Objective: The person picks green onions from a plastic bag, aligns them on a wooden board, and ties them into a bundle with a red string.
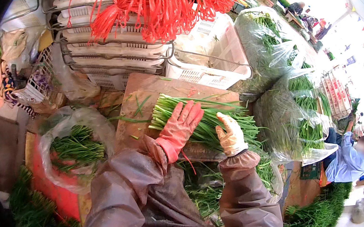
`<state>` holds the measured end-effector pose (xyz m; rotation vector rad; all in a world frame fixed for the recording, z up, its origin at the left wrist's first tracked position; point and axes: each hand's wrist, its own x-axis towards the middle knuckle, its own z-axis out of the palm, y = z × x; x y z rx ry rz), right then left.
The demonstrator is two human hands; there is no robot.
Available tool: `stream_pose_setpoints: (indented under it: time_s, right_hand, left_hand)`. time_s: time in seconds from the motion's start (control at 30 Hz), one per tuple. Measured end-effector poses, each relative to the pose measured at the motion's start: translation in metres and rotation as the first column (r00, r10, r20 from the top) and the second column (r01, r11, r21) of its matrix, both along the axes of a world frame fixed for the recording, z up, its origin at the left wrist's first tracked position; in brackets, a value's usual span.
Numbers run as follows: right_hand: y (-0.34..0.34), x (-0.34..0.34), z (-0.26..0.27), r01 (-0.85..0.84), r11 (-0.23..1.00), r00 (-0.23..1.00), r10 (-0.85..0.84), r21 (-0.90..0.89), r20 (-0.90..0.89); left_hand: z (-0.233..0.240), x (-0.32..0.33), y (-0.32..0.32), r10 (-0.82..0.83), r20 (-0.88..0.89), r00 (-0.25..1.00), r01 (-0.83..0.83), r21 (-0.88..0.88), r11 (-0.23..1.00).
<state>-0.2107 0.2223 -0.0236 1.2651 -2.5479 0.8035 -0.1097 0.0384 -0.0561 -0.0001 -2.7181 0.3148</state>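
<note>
A bunch of garlic chives [200,119] lies on a worn wooden board [150,81], its pale cut stems pointing left and its green leaves right. My left hand [181,124], in a red rubber glove, rests flat across the stems with fingers stretched out; its thumb is hidden. My right hand [230,134], in a pale thin glove, is at the leafy part with thumb and fingers apart. Whether it touches the leaves is unclear. A thin red strip [188,162] hangs by the left wrist. Loose leaves [139,107] are scattered on the board.
Red plastic ties [167,5] hang at the top, before stacked white baskets [115,53]. An open white basket [211,71] stands behind the board. Chives fill a clear bag [79,144] at left and large bags [278,111] at right. A person in blue [344,157] is farther right.
</note>
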Motion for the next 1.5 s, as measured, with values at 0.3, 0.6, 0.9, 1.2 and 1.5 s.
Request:
stream_pose_setpoints:
  time_s: [0.3,0.6,0.9,1.2,1.5]
  right_hand:
    - [-0.019,0.034,0.037,-0.133,0.989,0.989,0.128,-0.066,-0.08]
    - [-0.213,0.211,0.03,-0.599,0.753,0.605,0.648,-0.272,0.462]
    - [-0.416,0.28,-0.276,-0.623,0.761,0.323,0.039,0.181,0.946]
    - [-0.455,0.292,-0.369,-0.656,0.427,0.736,0.178,0.622,0.654]
    - [-0.437,0.386,-0.322,-0.742,0.155,0.666,0.274,0.652,0.694]
  left_hand:
    - [0.046,0.09,0.013,-0.254,-0.15,0.956,0.281,0.199,0.939]
    - [-0.04,0.327,-0.134,0.466,0.134,0.874,-0.159,0.987,0.015]
    - [-0.249,0.414,-0.172,0.612,0.531,0.587,0.471,0.391,-0.791]
    - [-0.339,0.363,-0.202,0.656,0.5,0.566,0.451,0.477,-0.754]
    - [-0.366,0.403,-0.19,0.653,0.393,0.647,-0.03,0.87,-0.493]
